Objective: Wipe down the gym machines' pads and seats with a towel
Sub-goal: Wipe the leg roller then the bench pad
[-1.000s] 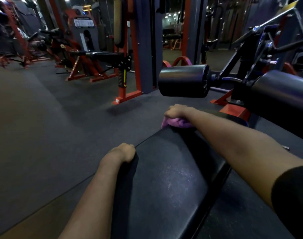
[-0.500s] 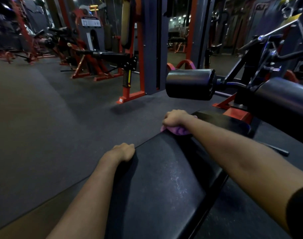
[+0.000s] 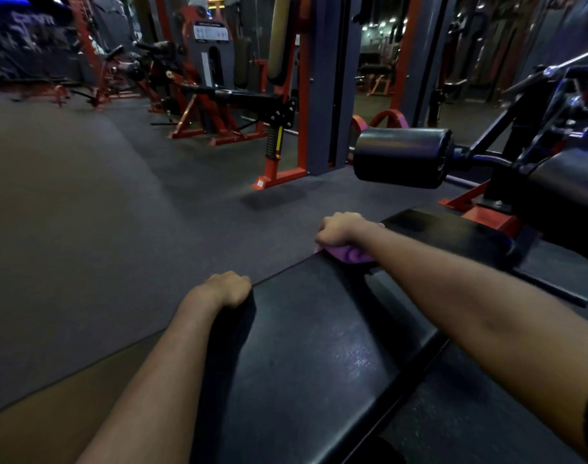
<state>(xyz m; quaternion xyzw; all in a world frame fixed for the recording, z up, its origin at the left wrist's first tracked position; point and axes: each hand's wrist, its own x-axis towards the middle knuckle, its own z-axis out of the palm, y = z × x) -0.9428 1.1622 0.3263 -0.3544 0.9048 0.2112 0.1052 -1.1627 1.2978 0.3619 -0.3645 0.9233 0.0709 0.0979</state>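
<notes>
The pad's (image 3: 319, 346) left edge is being gripped by the left hand (image 3: 226, 289), its fingers curled over the rim. If that brace is being loosened, balance over the pad could be lost. Further right, at the pad's far end, the towel (image 3: 351, 255) is being pressed down by the right hand (image 3: 342, 231), fingers clenched round it. Little cloth is being shown beneath the fist, so the corner could be missed, or the towel pushed off the edge. Beyond, the roller (image 3: 400, 157) could be overlooked.

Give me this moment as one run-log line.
step: wipe bench pad | right hand: grips purple towel at pad's far corner | left hand: grips pad's left edge | roller pad: untouched
</notes>
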